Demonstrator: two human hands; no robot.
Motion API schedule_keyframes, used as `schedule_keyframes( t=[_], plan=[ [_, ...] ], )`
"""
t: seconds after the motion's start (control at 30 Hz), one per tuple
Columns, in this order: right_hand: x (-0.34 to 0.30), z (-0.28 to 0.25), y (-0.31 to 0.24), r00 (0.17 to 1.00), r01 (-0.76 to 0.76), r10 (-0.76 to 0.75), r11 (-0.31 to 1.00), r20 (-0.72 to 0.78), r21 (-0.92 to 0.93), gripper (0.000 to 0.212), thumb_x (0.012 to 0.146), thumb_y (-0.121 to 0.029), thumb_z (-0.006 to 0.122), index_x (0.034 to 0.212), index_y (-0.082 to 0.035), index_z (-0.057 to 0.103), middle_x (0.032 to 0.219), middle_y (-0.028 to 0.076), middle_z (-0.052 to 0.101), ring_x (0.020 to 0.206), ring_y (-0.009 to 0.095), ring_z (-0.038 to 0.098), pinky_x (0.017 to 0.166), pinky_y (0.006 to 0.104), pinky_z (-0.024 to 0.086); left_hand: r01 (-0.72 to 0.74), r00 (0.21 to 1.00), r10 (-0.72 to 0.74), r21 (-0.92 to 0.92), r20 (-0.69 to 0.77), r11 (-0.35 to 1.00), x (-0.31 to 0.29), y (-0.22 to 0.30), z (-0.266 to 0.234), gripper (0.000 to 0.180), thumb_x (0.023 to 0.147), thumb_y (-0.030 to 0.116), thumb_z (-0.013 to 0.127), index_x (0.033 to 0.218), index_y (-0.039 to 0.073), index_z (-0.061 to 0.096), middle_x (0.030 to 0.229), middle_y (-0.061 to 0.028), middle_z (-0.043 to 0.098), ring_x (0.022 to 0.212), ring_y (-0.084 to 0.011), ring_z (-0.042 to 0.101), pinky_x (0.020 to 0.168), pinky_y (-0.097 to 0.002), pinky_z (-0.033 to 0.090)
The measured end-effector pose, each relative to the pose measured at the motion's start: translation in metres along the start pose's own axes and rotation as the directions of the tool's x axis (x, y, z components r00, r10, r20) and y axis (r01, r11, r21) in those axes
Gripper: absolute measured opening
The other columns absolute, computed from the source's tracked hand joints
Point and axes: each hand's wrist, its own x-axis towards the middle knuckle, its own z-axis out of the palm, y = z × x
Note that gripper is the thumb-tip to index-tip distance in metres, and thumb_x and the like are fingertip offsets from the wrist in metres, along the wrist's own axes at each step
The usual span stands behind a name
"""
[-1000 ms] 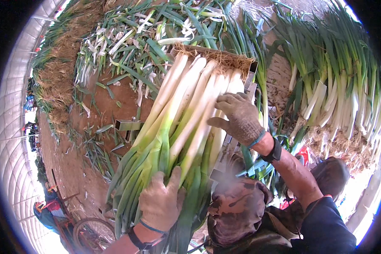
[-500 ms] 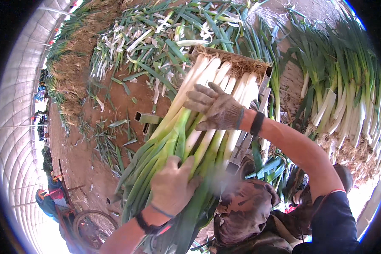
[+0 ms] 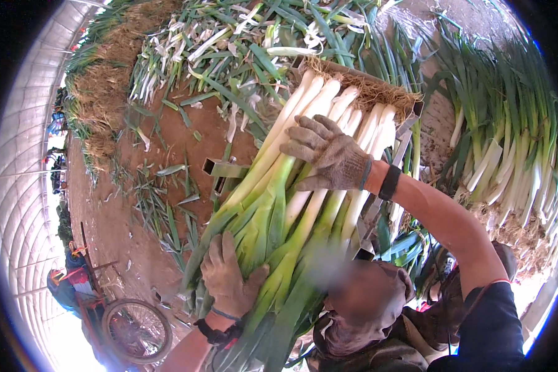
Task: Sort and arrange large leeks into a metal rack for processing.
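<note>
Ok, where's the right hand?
In the head view, the right hand lies just right of centre, across the leeks, above and right of the left hand.

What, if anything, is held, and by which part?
Grip unclear: the right hand lies across the leeks' white stalks, the left hand on their green leaves.

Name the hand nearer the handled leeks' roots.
Right: the right hand lies across the white stalks short of the roots; the left hand is farther, on the green leaves.
</note>
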Motion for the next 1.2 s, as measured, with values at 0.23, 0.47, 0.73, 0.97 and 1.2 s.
schedule_keyframes(
  t=[0.23, 0.47, 0.73, 0.97, 1.2],
  plan=[
    [-0.018, -0.014, -0.001, 0.999, -0.041, 0.040, 0.999, 0.021, 0.036, 0.098, 0.105, -0.079, 0.075, 0.178, -0.018, 0.055, 0.182, 0.020, 0.053, 0.177, 0.045, 0.040, 0.147, 0.0633, 0.030, -0.378, 0.907, 0.379, 0.042, -0.181, 0.925, 0.063, 0.056, -0.088, 0.062, 0.109, 0.017, 0.078, 0.168, 0.005, 0.061, 0.163, -0.0329, 0.062, 0.135, -0.0578, 0.069, 0.116, -0.0639, 0.057],
    [-0.021, -0.014, -0.003, 0.990, 0.018, -0.005, 0.996, -0.139, 0.088, 0.093, 0.097, -0.073, 0.087, 0.169, -0.019, 0.063, 0.172, 0.016, 0.058, 0.166, 0.046, 0.052, 0.135, 0.0654, 0.045, -0.225, 0.974, 0.220, 0.178, 0.047, 0.958, 0.245, 0.077, -0.022, 0.026, 0.111, 0.017, 0.069, 0.134, 0.004, 0.073, 0.128, -0.0281, 0.082, 0.114, -0.0506, 0.083, 0.098, -0.0609, 0.068],
    [-0.045, -0.014, 0.020, 0.991, -0.021, 0.030, 0.998, -0.129, 0.066, 0.096, 0.103, -0.076, 0.080, 0.176, -0.019, 0.057, 0.181, 0.016, 0.055, 0.173, 0.044, 0.047, 0.142, 0.0640, 0.039, -0.177, 0.984, 0.175, 0.172, 0.027, 0.969, 0.243, 0.114, -0.033, 0.027, 0.107, 0.017, 0.074, 0.131, 0.002, 0.073, 0.127, -0.0281, 0.080, 0.113, -0.0554, 0.081, 0.099, -0.0655, 0.066],
    [-0.024, -0.011, 0.018, 0.996, -0.037, 0.047, 0.990, -0.075, 0.134, 0.095, 0.105, -0.072, 0.080, 0.180, -0.019, 0.056, 0.188, 0.019, 0.049, 0.177, 0.043, 0.043, 0.145, 0.0665, 0.034, -0.161, 0.987, 0.160, 0.203, 0.024, 0.966, 0.276, 0.086, 0.005, 0.019, 0.109, 0.016, 0.073, 0.125, 0.007, 0.077, 0.122, -0.0260, 0.078, 0.114, -0.0535, 0.079, 0.099, -0.0650, 0.064],
    [-0.026, 0.001, 0.026, 0.995, -0.085, 0.089, 0.994, -0.054, 0.073, 0.096, 0.111, -0.081, 0.066, 0.186, -0.025, 0.049, 0.196, 0.015, 0.040, 0.183, 0.038, 0.035, 0.151, 0.0653, 0.020, -0.173, 0.975, 0.202, 0.259, -0.090, 0.950, 0.260, 0.101, 0.020, 0.025, 0.109, 0.009, 0.070, 0.133, 0.007, 0.076, 0.125, -0.0265, 0.075, 0.108, -0.0533, 0.082, 0.092, -0.0638, 0.067]
  ],
)
